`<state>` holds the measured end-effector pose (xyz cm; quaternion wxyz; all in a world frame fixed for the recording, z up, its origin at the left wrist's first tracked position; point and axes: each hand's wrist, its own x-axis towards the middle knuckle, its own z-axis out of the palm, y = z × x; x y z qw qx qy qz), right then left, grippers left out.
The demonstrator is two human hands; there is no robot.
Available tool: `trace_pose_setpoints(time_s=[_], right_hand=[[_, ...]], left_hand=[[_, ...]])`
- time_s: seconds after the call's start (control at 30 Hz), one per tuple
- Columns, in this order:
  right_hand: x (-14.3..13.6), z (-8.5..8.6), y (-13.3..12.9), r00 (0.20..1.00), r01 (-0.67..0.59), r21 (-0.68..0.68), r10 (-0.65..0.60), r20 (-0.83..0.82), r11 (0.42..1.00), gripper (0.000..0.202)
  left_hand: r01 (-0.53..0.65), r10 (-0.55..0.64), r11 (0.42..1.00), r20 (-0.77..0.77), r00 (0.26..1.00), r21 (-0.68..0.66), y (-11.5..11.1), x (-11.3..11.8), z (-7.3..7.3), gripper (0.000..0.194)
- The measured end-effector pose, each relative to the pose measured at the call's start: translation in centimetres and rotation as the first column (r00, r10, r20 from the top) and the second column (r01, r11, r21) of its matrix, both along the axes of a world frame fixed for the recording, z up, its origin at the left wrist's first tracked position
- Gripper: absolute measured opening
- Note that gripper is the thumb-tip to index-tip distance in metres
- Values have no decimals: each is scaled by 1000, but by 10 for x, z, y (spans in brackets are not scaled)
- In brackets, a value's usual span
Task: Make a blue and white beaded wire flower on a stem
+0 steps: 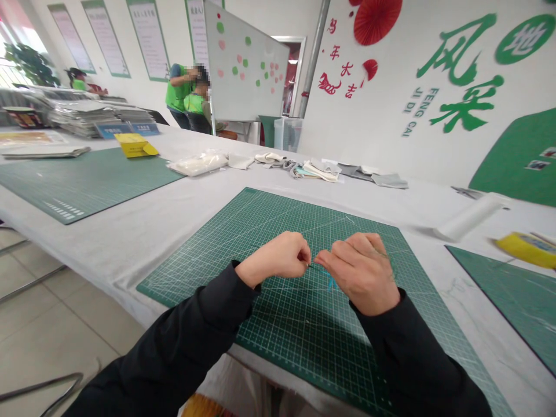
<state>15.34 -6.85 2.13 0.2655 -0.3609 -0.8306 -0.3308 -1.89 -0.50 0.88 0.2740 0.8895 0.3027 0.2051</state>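
Over the green cutting mat my two hands are held close together, fingertips a small gap apart. My left hand is closed in a pinch on a thin dark thread, which spans the gap. The thumb and curled fingers of my right hand close on the other side of that thread. Fine greenish strands seem to lie across the back of the right hand. A small bright blue piece shows beneath the right fingers; whether it hangs from the thread or lies on the mat I cannot tell.
A second cutting mat with a yellow card lies at left, another mat at right. Folded cloth pieces, a plastic bag, a white roll and yellow tape are around. People stand and sit behind.
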Motion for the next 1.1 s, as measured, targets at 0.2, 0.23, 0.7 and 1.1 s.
trace_pose_setpoints(time_s=[0.2, 0.23, 0.7, 1.1], right_hand=[[18, 0, 7, 961, -236, -527, 117, -251, 817, 29], [21, 1, 9, 948, -276, -585, 114, -298, 763, 30], [20, -3, 12, 672, -599, -645, -141, -727, 475, 30], [33, -11, 16, 499, -548, -507, -226, -836, 665, 24]], left_hand=[[307, -311, 939, 0, 950, -156, 1, -5, 0, 18], [351, -351, 915, 35, 936, -201, 1, -5, 0, 17], [575, -417, 626, 397, 818, -527, -1, -10, 14, 10], [519, -85, 684, 651, 755, -513, 4, -10, 7, 8]])
